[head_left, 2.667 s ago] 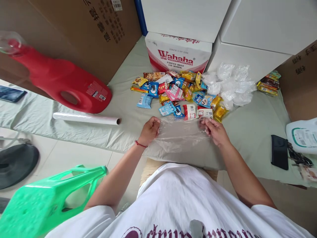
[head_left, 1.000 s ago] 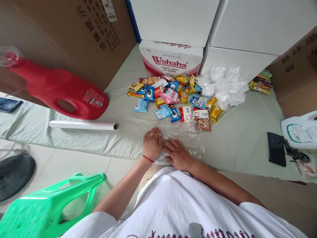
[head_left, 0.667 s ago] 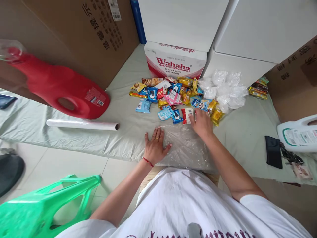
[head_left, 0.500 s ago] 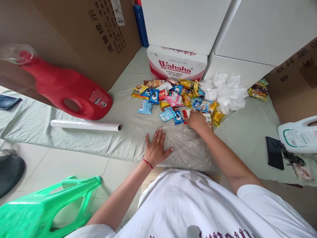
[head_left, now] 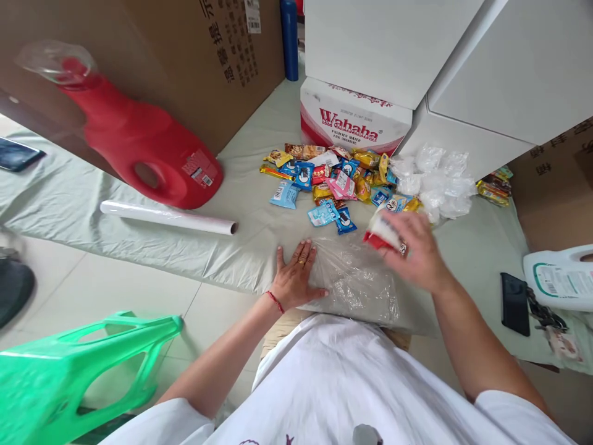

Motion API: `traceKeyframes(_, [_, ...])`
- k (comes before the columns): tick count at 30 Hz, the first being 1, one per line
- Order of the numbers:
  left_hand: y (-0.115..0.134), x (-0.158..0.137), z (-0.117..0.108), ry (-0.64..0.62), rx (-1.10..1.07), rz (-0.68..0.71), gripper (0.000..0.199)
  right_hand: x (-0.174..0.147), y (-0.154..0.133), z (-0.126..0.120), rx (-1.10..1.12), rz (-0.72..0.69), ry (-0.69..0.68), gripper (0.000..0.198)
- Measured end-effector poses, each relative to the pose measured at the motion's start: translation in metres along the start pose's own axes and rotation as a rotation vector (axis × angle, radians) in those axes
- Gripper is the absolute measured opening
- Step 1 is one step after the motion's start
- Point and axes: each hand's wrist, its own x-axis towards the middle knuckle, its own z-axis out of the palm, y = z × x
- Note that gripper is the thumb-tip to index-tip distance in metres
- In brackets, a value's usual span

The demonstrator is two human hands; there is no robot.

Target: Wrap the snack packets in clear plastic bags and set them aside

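Observation:
My left hand lies flat, fingers spread, on the left edge of a sheet of clear plastic film on the cloth-covered surface. Above the film's right part, my right hand grips a red and white snack packet, blurred by motion. A spread of small wrapped snacks in blue, yellow, pink and red lies just beyond both hands. Beside it on the right is a heap of crumpled clear plastic bags.
Behind the snacks stands a Wahaha carton against white cabinets. To the left are a red jug and a white roll. A phone and a white bottle lie right. A green stool stands on the floor.
My right hand has lifted the red and white packet off the surface and drawn it back to the right. My left hand stays flat on the film. The view has shifted slightly.

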Motion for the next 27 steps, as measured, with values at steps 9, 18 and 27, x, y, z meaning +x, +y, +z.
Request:
traceKeyframes(9, [-0.011, -0.002, -0.001, -0.008, -0.034, 0.008, 0.109, -0.050, -0.009, 0.100, 0.092, -0.133, -0.483, 0.058])
traceKeyframes(18, [-0.013, -0.002, -0.004, -0.011, 0.009, -0.008, 0.108, 0.075, 0.012, 0.104, 0.012, -0.255, -0.414, 0.046])
traceKeyframes(27, [-0.024, 0.010, -0.008, -0.114, -0.008, -0.006, 0.115, 0.143, 0.009, 0.156, -0.229, -0.187, -0.612, 0.065])
